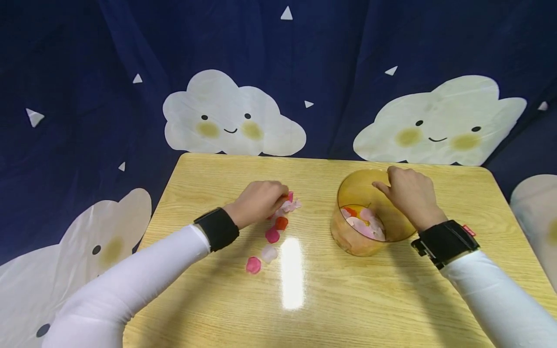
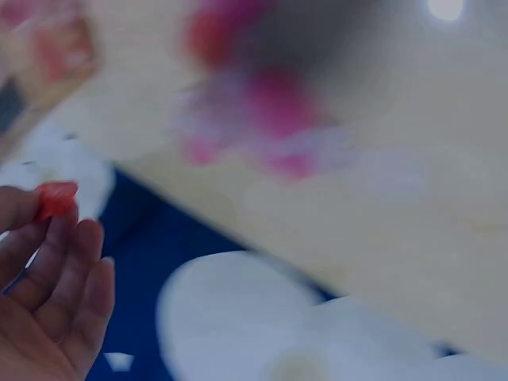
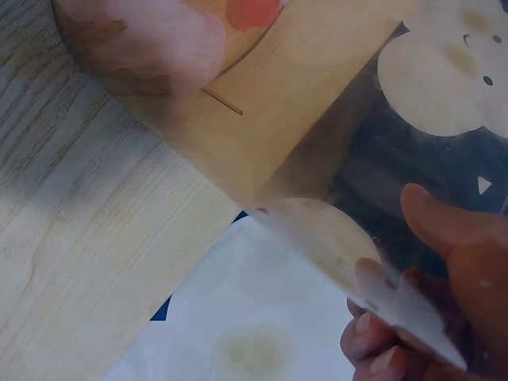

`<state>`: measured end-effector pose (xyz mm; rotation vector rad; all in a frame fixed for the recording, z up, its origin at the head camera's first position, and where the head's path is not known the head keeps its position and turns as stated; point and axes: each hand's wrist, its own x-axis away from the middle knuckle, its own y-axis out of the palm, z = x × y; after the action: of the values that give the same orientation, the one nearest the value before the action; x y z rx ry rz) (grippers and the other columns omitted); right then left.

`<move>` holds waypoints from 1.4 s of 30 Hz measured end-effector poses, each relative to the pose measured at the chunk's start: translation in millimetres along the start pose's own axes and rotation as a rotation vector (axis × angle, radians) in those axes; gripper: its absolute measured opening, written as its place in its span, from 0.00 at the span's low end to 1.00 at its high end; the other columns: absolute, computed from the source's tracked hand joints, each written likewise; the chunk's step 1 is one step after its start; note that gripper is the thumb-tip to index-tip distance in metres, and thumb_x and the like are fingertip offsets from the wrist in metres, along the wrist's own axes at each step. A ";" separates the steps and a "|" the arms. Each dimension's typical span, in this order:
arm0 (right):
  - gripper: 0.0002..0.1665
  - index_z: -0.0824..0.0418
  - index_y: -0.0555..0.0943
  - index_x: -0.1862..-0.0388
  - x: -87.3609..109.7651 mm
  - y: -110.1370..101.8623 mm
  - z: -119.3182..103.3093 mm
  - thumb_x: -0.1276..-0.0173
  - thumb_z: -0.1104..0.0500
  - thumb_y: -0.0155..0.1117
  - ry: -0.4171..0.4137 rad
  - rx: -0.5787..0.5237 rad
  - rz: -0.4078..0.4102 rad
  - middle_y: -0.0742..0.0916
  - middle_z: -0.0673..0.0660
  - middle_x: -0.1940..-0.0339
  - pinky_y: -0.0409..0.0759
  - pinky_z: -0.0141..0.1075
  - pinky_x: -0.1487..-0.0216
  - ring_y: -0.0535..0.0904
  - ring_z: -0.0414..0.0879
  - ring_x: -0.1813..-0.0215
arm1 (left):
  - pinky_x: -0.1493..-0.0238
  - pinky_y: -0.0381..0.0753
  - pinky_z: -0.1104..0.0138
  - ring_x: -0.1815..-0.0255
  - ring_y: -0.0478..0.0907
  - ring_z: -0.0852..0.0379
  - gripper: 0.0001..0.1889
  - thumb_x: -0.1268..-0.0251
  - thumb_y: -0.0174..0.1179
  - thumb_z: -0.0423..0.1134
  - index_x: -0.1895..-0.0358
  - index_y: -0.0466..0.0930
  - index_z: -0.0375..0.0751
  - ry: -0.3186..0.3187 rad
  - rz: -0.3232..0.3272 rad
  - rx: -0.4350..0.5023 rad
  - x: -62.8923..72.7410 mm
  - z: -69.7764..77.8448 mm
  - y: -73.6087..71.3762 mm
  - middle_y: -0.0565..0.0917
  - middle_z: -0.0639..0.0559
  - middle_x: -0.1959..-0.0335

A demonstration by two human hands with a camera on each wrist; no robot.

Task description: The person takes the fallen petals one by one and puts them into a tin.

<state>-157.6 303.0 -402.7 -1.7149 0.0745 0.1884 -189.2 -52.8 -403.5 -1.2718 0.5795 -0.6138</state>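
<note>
My left hand (image 1: 261,199) pinches a small red petal (image 2: 57,198) between thumb and fingertip, seen best in the left wrist view. Beneath and beside this hand, loose petals trail over the table, among them an orange-red petal (image 1: 281,223), a dark pink petal (image 1: 272,235) and a whitish petal (image 1: 269,253). On the right, a see-through amber tub (image 1: 353,245) leans with its mouth towards me. My right hand (image 1: 411,195) grips its far right rim, fingers on one side of the wall and thumb on the other. Pale pink and red petals (image 1: 363,228) lie inside.
The light wooden table (image 1: 322,299) has rounded far corners and a bright glare patch. Behind it hangs a dark blue cloth (image 1: 330,58) printed with smiling clouds. One pink petal (image 1: 253,265) lies nearest me.
</note>
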 end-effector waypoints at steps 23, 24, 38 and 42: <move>0.27 0.61 0.68 0.81 0.1 -0.5 -0.9 0.33 0.47 0.69 0.007 0.010 0.002 0.71 0.56 0.88 0.63 0.42 0.86 0.70 0.54 0.85 | 0.54 0.73 0.68 0.62 0.74 0.63 0.12 0.22 0.49 0.45 0.61 0.84 0.52 0.418 -0.121 -0.189 -76.8 142.4 -27.2 0.81 0.61 0.64; 0.28 0.61 0.68 0.81 0.2 -0.4 -0.8 0.33 0.46 0.69 0.006 0.011 0.003 0.71 0.56 0.88 0.62 0.42 0.86 0.70 0.53 0.85 | 0.52 0.73 0.67 0.61 0.75 0.63 0.12 0.22 0.50 0.45 0.60 0.84 0.52 0.416 -0.130 -0.187 -76.5 141.7 -26.8 0.81 0.61 0.63; 0.30 0.60 0.68 0.82 -0.5 1.3 0.0 0.32 0.43 0.69 -0.004 -0.003 0.016 0.67 0.53 0.88 0.60 0.42 0.87 0.69 0.52 0.86 | 0.43 0.81 0.65 0.46 0.82 0.56 0.15 0.25 0.56 0.40 0.41 0.81 0.44 0.165 0.073 0.014 -44.5 58.2 -24.3 0.83 0.51 0.43; 0.30 0.60 0.67 0.82 -0.8 1.4 0.7 0.32 0.43 0.69 -0.002 -0.003 0.021 0.67 0.53 0.88 0.60 0.42 0.87 0.68 0.52 0.86 | 0.54 0.83 0.65 0.56 0.84 0.56 0.10 0.26 0.58 0.39 0.48 0.84 0.43 0.086 0.049 0.031 -17.2 23.8 -5.1 0.86 0.51 0.51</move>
<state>-158.7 303.5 -404.1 -1.7173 0.0911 0.2057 -185.3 -25.3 -392.7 -1.2037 0.6678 -0.6367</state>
